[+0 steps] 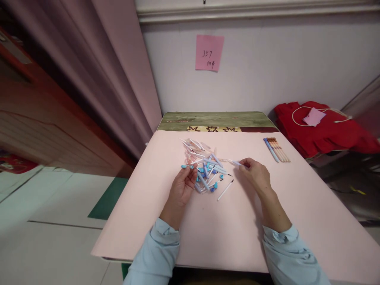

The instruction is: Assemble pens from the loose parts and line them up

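Observation:
My left hand (183,186) pinches a small bright-blue pen cap (187,166) between thumb and fingers, above the pile's left side. At the pile's right, my right hand (257,174) closes its fingertips on a pale lavender pen barrel (236,162) that points left. Between the hands lies a loose heap of pen parts: light-blue barrels (203,181), blue caps (215,185), white refills with dark tips and clear pinkish pieces (189,155). One white refill (225,190) rests apart, nearest to me.
A row of pens (277,151), one blue and several beige with brown tops, lies at the table's right. The pale pink cover (142,221) spreads over the table. Beyond its right edge is red cloth (332,138) with a white cable. A pink note (209,52) hangs on the wall.

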The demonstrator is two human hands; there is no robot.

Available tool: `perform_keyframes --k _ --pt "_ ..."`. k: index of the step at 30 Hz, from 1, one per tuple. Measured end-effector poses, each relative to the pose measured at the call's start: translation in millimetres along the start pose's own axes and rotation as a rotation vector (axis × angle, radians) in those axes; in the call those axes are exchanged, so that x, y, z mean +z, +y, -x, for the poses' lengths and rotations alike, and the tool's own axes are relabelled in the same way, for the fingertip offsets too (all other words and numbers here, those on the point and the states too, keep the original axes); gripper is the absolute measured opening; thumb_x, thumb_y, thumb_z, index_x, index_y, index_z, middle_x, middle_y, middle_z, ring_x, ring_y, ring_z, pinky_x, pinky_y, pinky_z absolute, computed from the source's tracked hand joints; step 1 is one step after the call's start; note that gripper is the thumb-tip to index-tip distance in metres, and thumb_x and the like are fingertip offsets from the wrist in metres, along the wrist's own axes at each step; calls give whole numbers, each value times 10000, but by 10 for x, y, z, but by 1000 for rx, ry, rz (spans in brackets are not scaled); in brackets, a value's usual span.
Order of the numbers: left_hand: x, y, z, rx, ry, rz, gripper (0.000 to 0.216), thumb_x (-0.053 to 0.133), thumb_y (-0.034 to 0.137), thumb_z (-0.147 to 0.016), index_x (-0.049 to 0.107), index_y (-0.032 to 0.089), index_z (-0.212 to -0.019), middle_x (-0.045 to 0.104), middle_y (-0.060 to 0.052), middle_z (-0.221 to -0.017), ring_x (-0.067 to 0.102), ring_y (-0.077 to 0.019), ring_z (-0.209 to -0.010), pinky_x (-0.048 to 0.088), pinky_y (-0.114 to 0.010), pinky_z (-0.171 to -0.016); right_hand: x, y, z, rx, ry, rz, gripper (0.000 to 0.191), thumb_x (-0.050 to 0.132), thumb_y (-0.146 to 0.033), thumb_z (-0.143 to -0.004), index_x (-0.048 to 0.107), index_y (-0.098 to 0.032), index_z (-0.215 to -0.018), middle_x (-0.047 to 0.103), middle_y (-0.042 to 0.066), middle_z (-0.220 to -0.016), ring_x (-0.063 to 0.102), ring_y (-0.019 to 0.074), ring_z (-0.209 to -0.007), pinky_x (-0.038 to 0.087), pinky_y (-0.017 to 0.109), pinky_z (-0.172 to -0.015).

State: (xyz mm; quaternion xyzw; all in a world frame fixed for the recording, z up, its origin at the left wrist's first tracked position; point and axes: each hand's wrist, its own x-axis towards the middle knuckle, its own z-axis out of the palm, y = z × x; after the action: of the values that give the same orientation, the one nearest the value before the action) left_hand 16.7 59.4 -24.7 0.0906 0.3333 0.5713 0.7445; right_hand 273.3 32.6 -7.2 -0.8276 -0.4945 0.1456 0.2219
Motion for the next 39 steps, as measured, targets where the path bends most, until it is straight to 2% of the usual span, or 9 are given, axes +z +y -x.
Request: perform_keyframes --k 5,9,13,16,22,27,29,35,39 --pt "13 19 2 3 34 21 108 579 95 -904 685 72 -900 740 -93 -828 674 -94 -635 579 -159 -591 20 13 -7 -19 74 -160 210 603 -352 -752 719 -253 -896 723 14 -828 606 198 -731 388 280 -638" --pt "-7 11 -15 5 36 46 90 603 108 -893 687 80 -904 739 -92 -825 677 -100 -641 577 -162 -593 60 28 -20 -32 95 -394 341 614 -500 -771 749 -204 -873 719 46 -789 599 196 -694 421 288 -633" --pt "-10 9 -19 11 38 46 87 607 107 -891 689 87 -910 740 -86 -819 681 -102 -641 578 -164 -592 135 -12 -12 -63 -2 -683 452 669 -571 -747 768 -158 -900 674 38 -684 571 169 -631 436 278 -601" --pt "-5 15 -15 6 38 37 96 597 99 -894 691 88 -909 744 -85 -826 686 -101 -645 582 -163 -598 207 -109 29 -77 -92 -857 454 739 -560 -697 772 -145 -879 651 21 -640 540 145 -592 436 271 -586" --pt "-10 -13 1 15 21 48 91 607 60 -873 694 79 -890 753 -93 -870 715 -120 -713 604 -190 -668 311 -338 178 -117 -248 -1114 384 818 -484 -647 758 -160 -844 713 36 -731 583 133 -623 474 255 -600" --pt "-26 -38 9 22 -10 18 71 636 65 -852 698 88 -878 757 -100 -898 720 -123 -733 606 -195 -708 374 -390 252 -162 -264 -1164 383 828 -465 -647 740 -175 -881 751 72 -917 678 186 -757 541 302 -699" --pt "-34 -37 8 21 -26 2 81 635 62 -849 699 86 -893 758 -109 -922 722 -122 -735 604 -191 -704 386 -350 232 -178 -248 -1131 400 807 -479 -672 732 -170 -916 753 82 -922 686 201 -763 548 319 -707" --pt "-41 -39 9 22 -29 -1 75 651 64 -839 689 98 -893 759 -108 -928 727 -128 -751 608 -204 -718 292 -99 38 -121 46 -860 438 751 -503 -705 725 -147 -958 728 70 -827 624 180 -668 503 286 -607" --pt "-29 -48 17 18 -29 -9 62 656 80 -841 690 94 -891 758 -106 -916 722 -125 -726 605 -203 -703 263 -135 70 -196 -26 -952 355 728 -473 -742 711 -163 -916 719 56 -833 630 174 -693 509 278 -625"
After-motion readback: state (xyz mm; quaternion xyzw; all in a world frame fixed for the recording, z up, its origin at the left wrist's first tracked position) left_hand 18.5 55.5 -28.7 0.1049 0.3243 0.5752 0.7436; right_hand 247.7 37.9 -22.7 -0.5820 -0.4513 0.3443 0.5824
